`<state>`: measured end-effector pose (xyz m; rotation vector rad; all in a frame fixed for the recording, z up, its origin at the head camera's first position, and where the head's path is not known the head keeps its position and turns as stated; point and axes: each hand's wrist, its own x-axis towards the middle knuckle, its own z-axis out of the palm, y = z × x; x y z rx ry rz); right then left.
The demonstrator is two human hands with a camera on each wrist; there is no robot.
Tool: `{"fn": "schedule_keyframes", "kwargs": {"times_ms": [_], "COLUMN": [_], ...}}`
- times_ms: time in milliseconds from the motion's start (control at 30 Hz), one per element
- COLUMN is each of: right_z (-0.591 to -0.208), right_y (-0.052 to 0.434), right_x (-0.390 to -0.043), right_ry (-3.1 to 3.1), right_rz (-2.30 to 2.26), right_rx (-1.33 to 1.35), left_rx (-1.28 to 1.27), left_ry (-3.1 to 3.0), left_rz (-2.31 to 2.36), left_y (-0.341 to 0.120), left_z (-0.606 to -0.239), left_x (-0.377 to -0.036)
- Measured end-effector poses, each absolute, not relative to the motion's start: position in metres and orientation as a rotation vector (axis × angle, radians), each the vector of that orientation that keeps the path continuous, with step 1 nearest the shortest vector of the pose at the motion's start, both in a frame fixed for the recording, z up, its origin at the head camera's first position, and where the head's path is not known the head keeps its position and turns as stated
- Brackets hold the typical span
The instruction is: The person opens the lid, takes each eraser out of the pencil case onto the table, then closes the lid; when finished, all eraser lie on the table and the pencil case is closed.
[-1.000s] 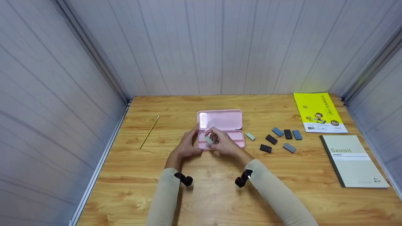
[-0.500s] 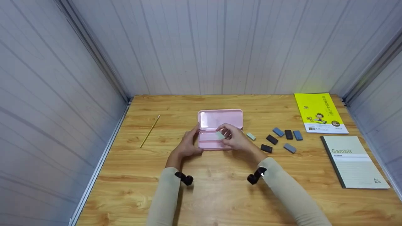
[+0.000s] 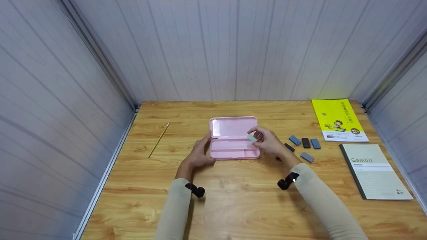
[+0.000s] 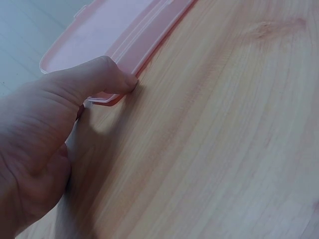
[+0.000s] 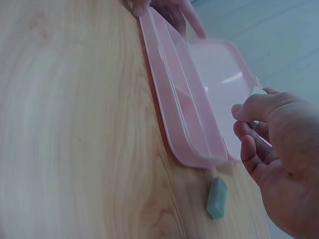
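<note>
Looks like a study desk set up in some kind of booth. There's a wooden table (image 3: 233, 206) boxed in by pale panelled walls (image 3: 233, 50) on three sides, and school stuff all over: a pink pencil case (image 3: 233, 140), a pencil (image 3: 158, 140), a yellow workbook (image 3: 338, 119), a Gambit notebook (image 3: 373, 171) and erasers (image 3: 305, 146).

The left hand (image 3: 198, 154) grips the left end of an open pink case (image 3: 234, 144), while the right hand (image 3: 269, 143) pinches a pale green eraser (image 3: 251, 137) just above the case's right end. Dark and blue erasers (image 3: 305, 143) lie right of that hand.
</note>
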<state>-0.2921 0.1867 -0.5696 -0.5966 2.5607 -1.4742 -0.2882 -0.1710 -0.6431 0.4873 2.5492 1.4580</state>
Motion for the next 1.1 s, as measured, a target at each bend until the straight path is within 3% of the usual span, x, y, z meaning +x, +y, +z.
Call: {"fn": "schedule_keyframes", "kwargs": {"times_ms": [467,1100], "right_z": [-0.575,-0.597], "right_y": [0.228,0.251], "right_x": [-0.304,-0.308], "right_ry": [2.65,2.699], "right_rz": [-1.457,-1.268], "right_rx": [-0.381,-0.325], "left_rx": [0.53,0.489], "left_ry": [2.56,2.575], "left_rz": [1.463,1.407], "left_y": [-0.172,-0.169], "left_z": [-0.641,-0.629], "left_x": [-0.286,-0.279]}}
